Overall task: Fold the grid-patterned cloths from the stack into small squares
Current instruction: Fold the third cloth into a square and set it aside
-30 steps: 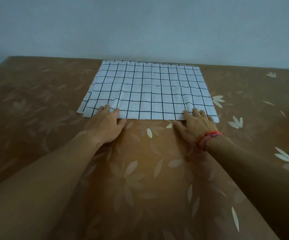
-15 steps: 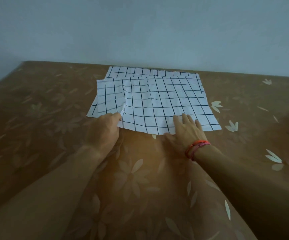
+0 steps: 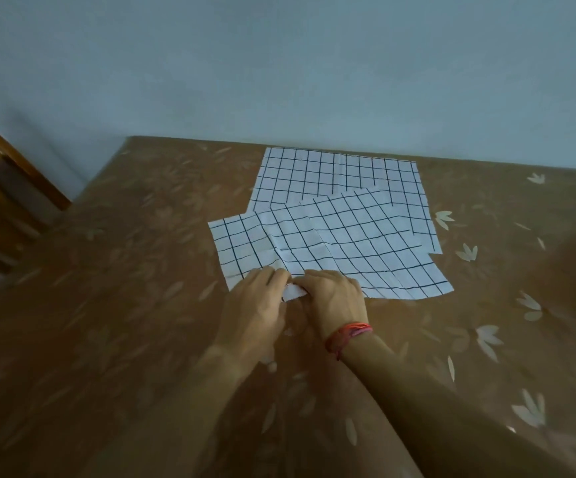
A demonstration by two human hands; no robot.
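**Both hands pinch the near edge of the top grid cloth**

A white cloth with a black grid pattern [image 3: 331,246] lies skewed on top of a stack of matching white grid-patterned cloths [image 3: 342,174], which rests flat toward the far side of the bench [image 3: 107,305], close to the pale blue wall [image 3: 279,63]. The bench wears a brown covering printed with pale leaf and flower shapes. The top cloth is turned at an angle to the stack beneath: its left corner juts out past the stack's left edge, its right corner reaches beyond the stack's near edge, and shallow creases run across it.

The left hand [image 3: 255,305] and the right hand [image 3: 335,298] meet at the near edge of the top cloth, close to its left end, almost touching each other. The fingers of both are curled and drawn together, pinching a small bunched bit of the cloth edge that shows white between them. The right wrist carries a red and pink thread band [image 3: 347,334]. Both bare forearms reach in from the near edge of the view.

At the far left, a piece of brown wooden furniture [image 3: 0,208] stands beside the bench, blurred.
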